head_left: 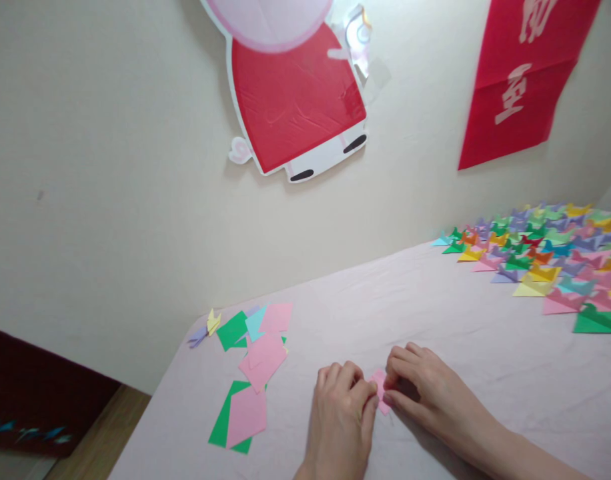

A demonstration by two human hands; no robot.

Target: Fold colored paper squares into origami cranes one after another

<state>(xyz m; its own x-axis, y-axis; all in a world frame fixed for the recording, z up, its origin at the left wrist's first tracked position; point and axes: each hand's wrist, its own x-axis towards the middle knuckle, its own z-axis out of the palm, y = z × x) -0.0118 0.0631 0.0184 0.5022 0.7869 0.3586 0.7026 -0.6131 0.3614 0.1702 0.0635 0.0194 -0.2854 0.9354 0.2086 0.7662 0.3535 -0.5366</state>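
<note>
The left hand [340, 412] pinched the left edge of a small piece of pink origami paper [381, 385] between thumb and fingers, while the right hand [430, 385], its fingertips drawn narrowly together, gripped the right edge, the paper lying low between them at the cloth-covered table [385, 293]. Left of the hands, well apart from the pink piece, lay loose pink, green and light-blue paper sheets [248, 417], some overlapping, and at the far right stood dense rows of multicoloured folded-paper figures [533, 273].
</note>
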